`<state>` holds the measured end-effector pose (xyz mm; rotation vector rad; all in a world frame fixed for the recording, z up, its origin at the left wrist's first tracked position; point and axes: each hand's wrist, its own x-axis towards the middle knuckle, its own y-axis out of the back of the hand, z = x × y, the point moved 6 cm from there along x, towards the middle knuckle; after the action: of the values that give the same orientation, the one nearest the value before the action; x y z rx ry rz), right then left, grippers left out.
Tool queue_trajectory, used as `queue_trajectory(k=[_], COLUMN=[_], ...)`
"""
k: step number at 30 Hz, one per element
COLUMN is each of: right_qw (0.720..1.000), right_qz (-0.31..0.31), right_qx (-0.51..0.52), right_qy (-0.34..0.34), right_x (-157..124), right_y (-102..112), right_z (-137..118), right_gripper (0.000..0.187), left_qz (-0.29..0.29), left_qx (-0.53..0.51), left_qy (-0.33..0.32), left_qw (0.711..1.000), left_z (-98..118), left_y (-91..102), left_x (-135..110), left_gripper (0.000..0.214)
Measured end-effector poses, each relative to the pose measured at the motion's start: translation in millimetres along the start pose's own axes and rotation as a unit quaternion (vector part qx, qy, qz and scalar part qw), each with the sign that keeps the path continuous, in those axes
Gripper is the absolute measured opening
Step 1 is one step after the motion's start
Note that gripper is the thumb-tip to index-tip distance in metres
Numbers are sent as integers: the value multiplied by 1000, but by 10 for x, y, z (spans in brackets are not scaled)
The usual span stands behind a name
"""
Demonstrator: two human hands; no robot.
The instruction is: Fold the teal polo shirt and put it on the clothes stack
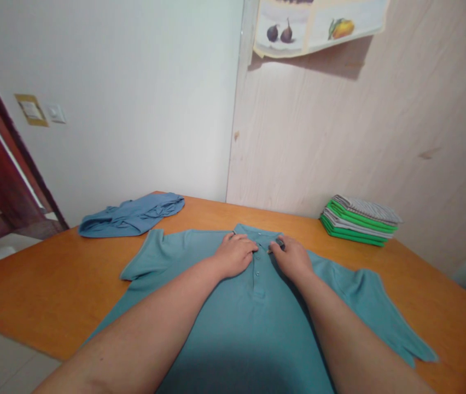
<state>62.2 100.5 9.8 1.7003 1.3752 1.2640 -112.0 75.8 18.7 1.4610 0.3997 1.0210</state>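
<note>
A teal polo shirt lies spread front up, its collar at the far end and its buttoned placket in the middle. My left hand rests on the left side of the collar, fingers together and bent down onto the cloth by the placket; its thumb is mostly hidden. On the collar's right side, my right hand has its fingers curled in and its thumb against the collar edge, closed on the fabric. Both forearms cross over the shirt body, and the short sleeves stretch out to either side.
A crumpled blue garment lies at the table's far left. At the far right stands a stack of folded green and grey cloths. The orange-brown table meets the wall behind; a fruit poster hangs above.
</note>
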Motion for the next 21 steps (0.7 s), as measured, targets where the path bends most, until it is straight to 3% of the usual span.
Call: queue_trajectory(k=[5, 11, 17, 21], right_qw=[998, 997, 998, 998], right_qz=[41, 23, -40, -37], right_qx=[47, 56, 26, 31], right_qy=[31, 47, 42, 40], right_x=[-11, -44, -57, -58], right_y=[91, 37, -77, -82], right_z=[-70, -129, -153, -131], right_gripper=[39, 35, 33, 34], left_qz=[51, 31, 22, -16], left_qx=[8, 16, 6, 19], left_qy=[64, 90, 48, -32], left_qw=[997, 995, 999, 999], left_z=[-76, -47, 109, 350], left_y=[158, 309, 391, 469], left_x=[-3, -18, 6, -118], left_gripper=[28, 20, 17, 16])
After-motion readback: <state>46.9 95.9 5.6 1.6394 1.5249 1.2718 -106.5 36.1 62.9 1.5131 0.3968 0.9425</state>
